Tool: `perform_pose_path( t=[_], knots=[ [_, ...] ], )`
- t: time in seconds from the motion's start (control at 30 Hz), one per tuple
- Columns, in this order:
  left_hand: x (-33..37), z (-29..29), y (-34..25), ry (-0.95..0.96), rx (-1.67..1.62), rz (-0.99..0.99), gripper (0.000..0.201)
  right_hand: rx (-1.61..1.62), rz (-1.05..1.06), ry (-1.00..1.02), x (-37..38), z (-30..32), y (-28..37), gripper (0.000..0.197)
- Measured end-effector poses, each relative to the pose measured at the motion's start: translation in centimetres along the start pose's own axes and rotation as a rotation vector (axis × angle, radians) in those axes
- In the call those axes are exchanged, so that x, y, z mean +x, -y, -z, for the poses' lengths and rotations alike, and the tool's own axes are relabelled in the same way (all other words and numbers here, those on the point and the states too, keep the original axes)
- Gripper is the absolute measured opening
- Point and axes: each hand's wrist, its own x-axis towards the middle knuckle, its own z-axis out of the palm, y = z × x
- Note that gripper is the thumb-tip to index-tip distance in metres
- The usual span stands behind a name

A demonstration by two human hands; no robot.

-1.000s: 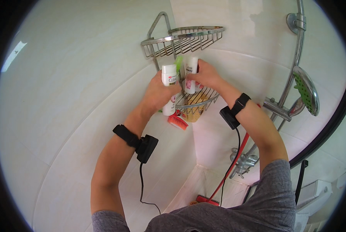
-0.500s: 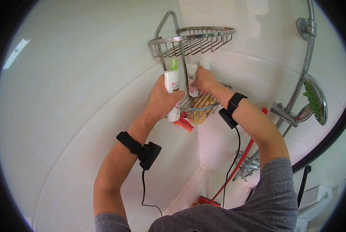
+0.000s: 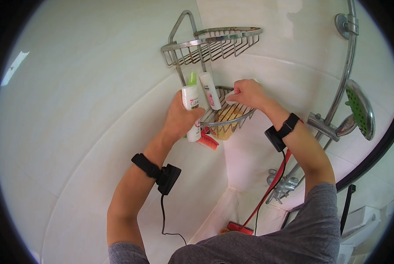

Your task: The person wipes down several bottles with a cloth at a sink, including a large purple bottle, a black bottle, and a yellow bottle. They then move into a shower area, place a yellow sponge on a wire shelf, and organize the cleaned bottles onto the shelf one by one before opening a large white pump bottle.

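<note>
My left hand (image 3: pixel 178 116) is wrapped round a white shampoo bottle (image 3: pixel 191 97), held upright in front of the lower wire basket's left side. Behind it, a second white bottle (image 3: pixel 210 91) leans to the left in the lower wire basket (image 3: pixel 225 122), with no hand on it. A bright green item (image 3: pixel 192 78) shows just behind the held bottle. Over the right part of that basket, my right hand (image 3: pixel 249 93) is closed on a white bottle (image 3: pixel 230 97), mostly hidden by the hand.
A metal upper basket (image 3: pixel 211 44) hangs above. Below the lower one are an orange brush (image 3: pixel 209 141) and a yellowish item (image 3: pixel 227 130). To the right stand a shower head (image 3: pixel 359 112), its rail, a mixer tap (image 3: pixel 283 185) and a red-handled brush (image 3: pixel 240 227).
My right hand has moved right, away from the middle bottle, taking a white bottle with it. The middle bottle now leans left. My left hand has shifted slightly left and down with its bottle.
</note>
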Motion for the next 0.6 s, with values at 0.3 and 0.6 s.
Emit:
perform_pose_path(
  t=[0.3, 0.6],
  knots=[
    [0.1, 0.1, 0.8, -0.011, 0.021, 0.039, 0.035, -0.546, 0.302, -0.363, -0.7, 0.3, -3.4, 0.020],
    [-0.6, 0.8, 0.9, -0.022, 0.045, 0.053, 0.030, -0.444, 0.021, 0.065, 1.1, 1.0, -1.8, 0.045]
  ],
)
